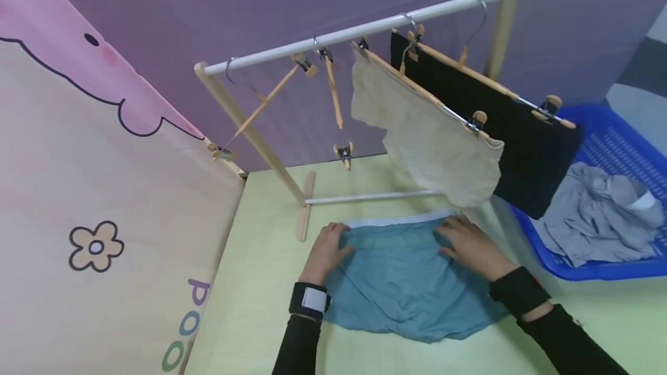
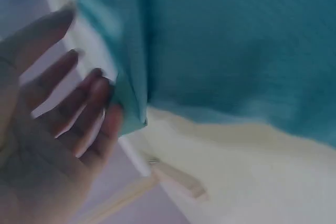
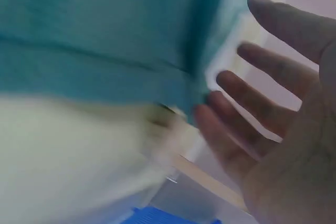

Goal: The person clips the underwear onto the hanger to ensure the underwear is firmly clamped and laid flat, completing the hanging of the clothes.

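Observation:
A teal garment (image 1: 411, 282) with a white waistband (image 1: 401, 220) lies spread on the table, its waistband edge toward the rack. My left hand (image 1: 325, 250) is at the garment's upper left corner, thumb over the cloth; in the left wrist view its loosely bent fingers (image 2: 97, 98) touch the teal edge. At the upper right corner is my right hand (image 1: 471, 245). The right wrist view shows its fingers (image 3: 252, 98) spread and relaxed, fingertips right at the garment's edge, with no cloth pinched between thumb and fingers.
Behind the garment stands a rack with a white rod (image 1: 365, 30). Bare clip hangers (image 1: 333, 94) hang on its left, beige cloth (image 1: 432, 132) and black cloth (image 1: 531, 155) on its right. A blue basket (image 1: 589, 274) at right holds grey clothing (image 1: 599, 213).

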`<state>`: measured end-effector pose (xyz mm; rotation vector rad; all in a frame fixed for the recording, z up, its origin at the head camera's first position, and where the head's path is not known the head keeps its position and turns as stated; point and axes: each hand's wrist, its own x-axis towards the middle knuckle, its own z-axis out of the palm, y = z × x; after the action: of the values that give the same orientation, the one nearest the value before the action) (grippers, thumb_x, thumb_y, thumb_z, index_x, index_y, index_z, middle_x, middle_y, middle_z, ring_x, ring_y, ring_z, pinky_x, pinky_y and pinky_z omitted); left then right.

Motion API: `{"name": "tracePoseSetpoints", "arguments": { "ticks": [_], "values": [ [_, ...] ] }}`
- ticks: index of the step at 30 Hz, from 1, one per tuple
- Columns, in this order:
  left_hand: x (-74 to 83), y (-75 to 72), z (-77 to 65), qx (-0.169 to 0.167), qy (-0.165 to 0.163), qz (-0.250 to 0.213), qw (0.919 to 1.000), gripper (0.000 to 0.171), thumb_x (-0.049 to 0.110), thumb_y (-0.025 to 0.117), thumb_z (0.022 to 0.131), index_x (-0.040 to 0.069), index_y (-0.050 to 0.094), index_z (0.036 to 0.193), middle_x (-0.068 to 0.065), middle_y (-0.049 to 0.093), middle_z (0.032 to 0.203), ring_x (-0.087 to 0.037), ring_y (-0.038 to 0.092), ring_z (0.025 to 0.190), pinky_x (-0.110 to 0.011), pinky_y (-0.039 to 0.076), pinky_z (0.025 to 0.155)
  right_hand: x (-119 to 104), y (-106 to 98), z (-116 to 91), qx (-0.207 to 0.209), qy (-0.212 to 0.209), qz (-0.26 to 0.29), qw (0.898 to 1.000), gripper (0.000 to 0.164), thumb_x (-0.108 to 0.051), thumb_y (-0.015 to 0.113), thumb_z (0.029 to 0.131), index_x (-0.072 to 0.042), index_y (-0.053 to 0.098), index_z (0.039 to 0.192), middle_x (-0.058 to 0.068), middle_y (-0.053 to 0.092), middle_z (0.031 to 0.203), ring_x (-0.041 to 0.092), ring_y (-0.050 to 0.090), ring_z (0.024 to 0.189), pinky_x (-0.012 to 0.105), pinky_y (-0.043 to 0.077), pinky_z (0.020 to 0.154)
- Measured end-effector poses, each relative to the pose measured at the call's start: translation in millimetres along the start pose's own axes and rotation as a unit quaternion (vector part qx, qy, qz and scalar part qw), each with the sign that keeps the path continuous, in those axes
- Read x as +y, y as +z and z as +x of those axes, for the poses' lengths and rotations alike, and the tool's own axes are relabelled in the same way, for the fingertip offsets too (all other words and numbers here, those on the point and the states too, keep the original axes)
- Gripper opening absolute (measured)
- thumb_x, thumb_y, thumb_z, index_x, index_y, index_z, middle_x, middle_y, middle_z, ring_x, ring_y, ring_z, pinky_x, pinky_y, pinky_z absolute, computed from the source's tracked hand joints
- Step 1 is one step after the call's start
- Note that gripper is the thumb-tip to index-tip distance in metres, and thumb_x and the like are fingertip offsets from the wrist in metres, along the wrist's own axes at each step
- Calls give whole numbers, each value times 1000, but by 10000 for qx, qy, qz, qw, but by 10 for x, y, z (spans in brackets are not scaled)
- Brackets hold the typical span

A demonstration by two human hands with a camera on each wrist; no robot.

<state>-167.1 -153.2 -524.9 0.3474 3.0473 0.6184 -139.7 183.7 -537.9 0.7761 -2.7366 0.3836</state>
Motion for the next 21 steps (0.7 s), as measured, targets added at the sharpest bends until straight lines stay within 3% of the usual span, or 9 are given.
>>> {"name": "tracePoseSetpoints", "arguments": {
  "ticks": [3, 8, 12, 14, 18, 21],
  "values": [
    [-87, 41, 8, -410, 180, 612, 9971, 46, 26, 84, 81, 9, 66, 120, -12, 63, 118, -31, 57, 112, -46, 47, 95, 41, 136, 27, 37, -52, -148, 9999, 39, -16, 87, 74, -1, 68, 106, 17, 57, 97, 35, 52, 87, 47, 48, 71],
    [-228, 25, 54, -389, 205, 953, 9945, 42, 30, 87, 76, 11, 69, 108, -8, 68, 103, -27, 52, 98, -42, 40, 85, 122, 227, 87, 330, 176, -35, 9993, 31, -10, 85, 75, -2, 63, 94, 14, 50, 84, 32, 49, 76, 44, 45, 64],
    [-335, -35, 100, -516, 287, 471, 9971, 32, 28, 86, 77, 10, 71, 99, -5, 71, 95, -23, 49, 89, -40, 36, 82, 185, 182, 131, 73, 364, 409, 9985, 32, -10, 84, 77, -4, 58, 95, 10, 48, 79, 26, 47, 70, 40, 42, 60],
    [-384, -74, 121, -582, 331, 11, 9978, 26, 26, 84, 78, 10, 73, 95, -5, 73, 92, -22, 50, 87, -41, 36, 83, 210, 125, 150, -189, 413, 635, 9969, 33, -12, 84, 77, -5, 57, 93, 8, 47, 77, 22, 45, 66, 36, 40, 58],
    [-461, -144, 160, -639, 385, -793, 9941, 17, 25, 80, 84, 11, 76, 92, -2, 73, 89, -19, 56, 86, -38, 43, 82, 271, -13, 181, -659, 553, 1169, 9894, 28, -14, 81, 80, -10, 54, 84, 2, 45, 74, 14, 40, 62, 31, 35, 58],
    [-490, -175, 198, -671, 228, -1263, 9895, 16, 26, 76, 88, 11, 75, 92, 0, 71, 87, -15, 59, 82, -33, 49, 75, 322, -80, 206, -615, 801, 1633, 9814, 20, -10, 76, 86, -11, 56, 81, -1, 51, 74, 10, 42, 62, 29, 36, 59]
  ]
}}
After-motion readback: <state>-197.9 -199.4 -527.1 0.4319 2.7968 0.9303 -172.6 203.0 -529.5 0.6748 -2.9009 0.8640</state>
